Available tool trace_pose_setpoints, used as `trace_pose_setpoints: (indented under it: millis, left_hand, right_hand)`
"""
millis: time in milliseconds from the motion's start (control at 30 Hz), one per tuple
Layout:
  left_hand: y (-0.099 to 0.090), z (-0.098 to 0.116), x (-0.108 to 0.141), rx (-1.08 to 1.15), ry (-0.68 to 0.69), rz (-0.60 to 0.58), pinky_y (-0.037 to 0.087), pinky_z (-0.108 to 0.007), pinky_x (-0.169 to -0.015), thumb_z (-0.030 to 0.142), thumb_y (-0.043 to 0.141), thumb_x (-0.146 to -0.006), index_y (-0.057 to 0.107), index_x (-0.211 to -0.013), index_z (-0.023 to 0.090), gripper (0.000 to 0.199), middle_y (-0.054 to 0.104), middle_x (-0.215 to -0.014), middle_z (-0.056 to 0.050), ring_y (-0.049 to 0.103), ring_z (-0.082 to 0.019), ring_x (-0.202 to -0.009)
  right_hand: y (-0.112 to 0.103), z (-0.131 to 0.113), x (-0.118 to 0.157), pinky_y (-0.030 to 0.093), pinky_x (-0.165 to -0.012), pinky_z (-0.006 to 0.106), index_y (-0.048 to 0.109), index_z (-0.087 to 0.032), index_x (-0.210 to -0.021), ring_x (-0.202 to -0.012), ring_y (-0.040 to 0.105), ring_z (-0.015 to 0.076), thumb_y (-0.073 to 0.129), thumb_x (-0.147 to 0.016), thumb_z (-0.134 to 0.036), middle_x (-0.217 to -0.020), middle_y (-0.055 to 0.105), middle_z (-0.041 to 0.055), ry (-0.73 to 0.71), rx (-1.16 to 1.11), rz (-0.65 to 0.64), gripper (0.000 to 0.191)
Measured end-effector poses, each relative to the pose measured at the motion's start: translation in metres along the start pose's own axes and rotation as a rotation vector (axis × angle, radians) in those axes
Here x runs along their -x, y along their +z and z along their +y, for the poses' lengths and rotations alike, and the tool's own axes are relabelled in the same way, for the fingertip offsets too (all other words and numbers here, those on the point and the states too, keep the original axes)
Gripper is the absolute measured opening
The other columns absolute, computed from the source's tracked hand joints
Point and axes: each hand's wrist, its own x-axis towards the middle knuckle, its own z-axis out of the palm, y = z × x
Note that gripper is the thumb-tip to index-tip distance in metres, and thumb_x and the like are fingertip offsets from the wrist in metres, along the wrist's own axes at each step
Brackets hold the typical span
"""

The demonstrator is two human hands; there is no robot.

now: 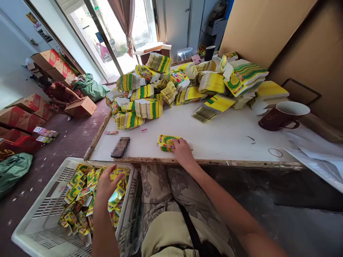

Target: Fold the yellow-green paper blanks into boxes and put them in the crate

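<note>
Your right hand (184, 150) grips a yellow carton (164, 142) on the desk (227, 142); left hand (107, 184), fingers wide, hovers over crate (53, 203). Many packs (76, 187) inside; carton bundles (149, 108) remain heaped.

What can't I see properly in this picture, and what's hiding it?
All in the head view:
Black rectangular phone: its upper face is blurred into blocky squares.
Flat yellow-and-green printed packet: the right hand covers its right part.
White slatted plastic basket: small yellow-and-green cardboard cartons hide much of its floor; the bottom edge cuts off its near end.
</note>
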Motion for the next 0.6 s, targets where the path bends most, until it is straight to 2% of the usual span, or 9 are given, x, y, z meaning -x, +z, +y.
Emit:
trace_pose_setpoints:
  millis: [100, 233, 600]
  left_hand:
    - [0.023, 0.028, 0.0, 0.14, 0.123, -0.049, 0.049, -0.045, -0.101, 0.058, 0.065, -0.077, 0.066, -0.119, 0.02, 0.057, 0.072, -0.117, -0.012, 0.066, -0.03, -0.111]
    - [0.042, 0.054, 0.001, 0.222, 0.261, -0.138, 0.051, -0.043, -0.1, 0.049, 0.069, -0.08, 0.067, -0.118, 0.022, 0.047, 0.072, -0.119, -0.009, 0.067, -0.027, -0.112]
    - [0.069, 0.071, 0.009, 0.295, 0.327, -0.305, 0.053, -0.04, -0.096, 0.041, 0.07, -0.085, 0.064, -0.122, 0.023, 0.042, 0.071, -0.121, -0.008, 0.067, -0.024, -0.11]
  right_hand:
    - [-0.005, -0.004, 0.003, 0.037, -0.091, 0.039, 0.061, -0.011, -0.123, -0.11, 0.055, 0.0322, 0.061, -0.09, -0.016, -0.119, 0.061, 0.0194, 0.036, 0.065, 0.01, 0.034]
    - [-0.008, -0.004, 0.002, 0.036, -0.086, 0.039, 0.065, -0.011, -0.112, -0.1, 0.059, 0.0298, 0.053, -0.094, -0.013, -0.106, 0.065, 0.0183, 0.067, 0.119, -0.014, 0.022]
    - [0.0, 0.005, -0.004, 0.036, -0.08, 0.032, 0.054, -0.012, -0.125, -0.101, 0.059, 0.0267, 0.065, -0.088, -0.015, -0.113, 0.063, 0.016, 0.112, 0.103, -0.006, 0.038]
